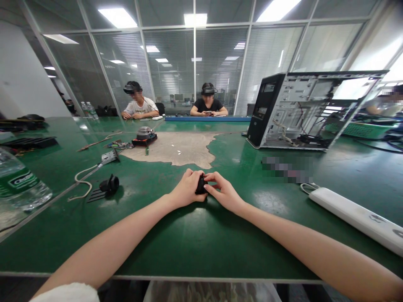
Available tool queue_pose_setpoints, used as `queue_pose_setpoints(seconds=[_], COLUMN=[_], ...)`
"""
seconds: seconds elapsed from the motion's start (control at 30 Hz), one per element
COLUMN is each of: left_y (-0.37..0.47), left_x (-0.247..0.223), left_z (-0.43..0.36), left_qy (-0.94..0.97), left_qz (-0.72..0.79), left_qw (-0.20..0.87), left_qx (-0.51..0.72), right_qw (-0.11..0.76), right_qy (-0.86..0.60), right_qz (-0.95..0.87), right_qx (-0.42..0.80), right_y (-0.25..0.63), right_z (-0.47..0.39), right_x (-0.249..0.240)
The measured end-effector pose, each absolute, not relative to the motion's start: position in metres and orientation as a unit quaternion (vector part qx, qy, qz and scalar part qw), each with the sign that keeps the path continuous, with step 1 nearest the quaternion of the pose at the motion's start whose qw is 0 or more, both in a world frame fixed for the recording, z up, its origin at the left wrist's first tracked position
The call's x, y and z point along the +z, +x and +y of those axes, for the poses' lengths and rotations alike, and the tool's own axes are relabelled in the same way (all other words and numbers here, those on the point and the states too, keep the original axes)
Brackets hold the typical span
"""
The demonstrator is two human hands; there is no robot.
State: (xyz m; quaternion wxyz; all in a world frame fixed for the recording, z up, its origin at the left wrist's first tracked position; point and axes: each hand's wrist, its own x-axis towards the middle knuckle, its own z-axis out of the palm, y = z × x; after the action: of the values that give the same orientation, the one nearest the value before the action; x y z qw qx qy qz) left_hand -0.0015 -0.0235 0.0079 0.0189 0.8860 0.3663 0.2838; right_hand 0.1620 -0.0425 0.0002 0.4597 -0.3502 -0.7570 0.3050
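Note:
Between both hands, just above the green table (pixel 176 235), is a small black part (pixel 200 185) whose kind I cannot make out. My left hand (pixel 188 189) wraps round it from the left. From the right, my right hand (pixel 224 191) pinches at its side with thumb and fingers. Much of the part is hidden by the fingers. To the left lies a black part with a round end and several flat prongs (pixel 108 184). Near that, a metal bracket (pixel 109 157) trails a pale cable (pixel 82 178).
A water bottle (pixel 22 182) stands at left. An open computer case (pixel 302 111) is at right, with a white power strip (pixel 355 216) nearer. Beyond my hands, a dark speaker-like part (pixel 145 136) rests by a torn beige patch (pixel 189 147). Two people sit across the table.

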Motion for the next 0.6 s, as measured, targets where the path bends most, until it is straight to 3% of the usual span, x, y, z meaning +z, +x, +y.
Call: queue_pose_setpoints(seconds=[0.33,0.6], left_y=[0.0,-0.0007], left_x=[0.0102,0.0111], left_z=[-0.0242,-0.026], left_qy=[0.887,0.888], left_qz=[0.361,0.362], left_qw=[0.024,0.015], left_qx=[0.286,0.282], right_qw=[0.428,0.462], right_qy=[-0.343,-0.347], right_qz=[-0.742,-0.725], right_qx=[0.386,0.375], right_y=[0.1643,0.1628], right_z=[-0.039,-0.0353], right_x=[-0.0038,-0.006])
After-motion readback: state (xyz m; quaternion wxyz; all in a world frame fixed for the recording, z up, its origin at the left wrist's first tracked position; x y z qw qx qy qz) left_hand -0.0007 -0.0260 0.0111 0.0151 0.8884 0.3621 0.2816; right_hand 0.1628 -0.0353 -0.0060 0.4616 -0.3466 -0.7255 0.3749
